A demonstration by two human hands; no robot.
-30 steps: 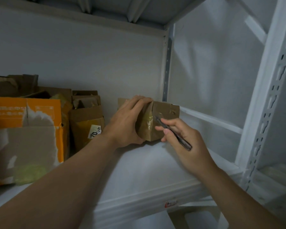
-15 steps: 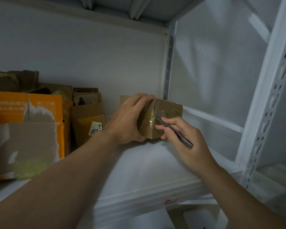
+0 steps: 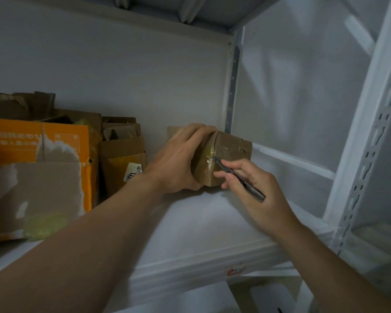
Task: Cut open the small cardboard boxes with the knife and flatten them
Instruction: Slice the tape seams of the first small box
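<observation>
The right hand (image 3: 255,190) pinches the knife (image 3: 239,179) like a pen, its tip on the taped front corner of the small box (image 3: 231,146) at frame centre. The left hand (image 3: 178,163) grips the box's left side. Bare shelf (image 3: 201,227) lies in front and to the right. The pose matches half a second ago. The box is brown and scuffed, with glossy tape.

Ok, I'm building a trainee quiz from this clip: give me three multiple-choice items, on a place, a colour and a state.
1. Where does the small box sit? A on the shelf; B on the floor; C in a drawer.
2. What colour is the big left box? A blue; B orange; C green.
3. What is the right hand doing? A hanging idle; B pressing flat; C holding the knife.
A: it rests on the board. B: printed face is orange. C: fingers grip it.
</observation>
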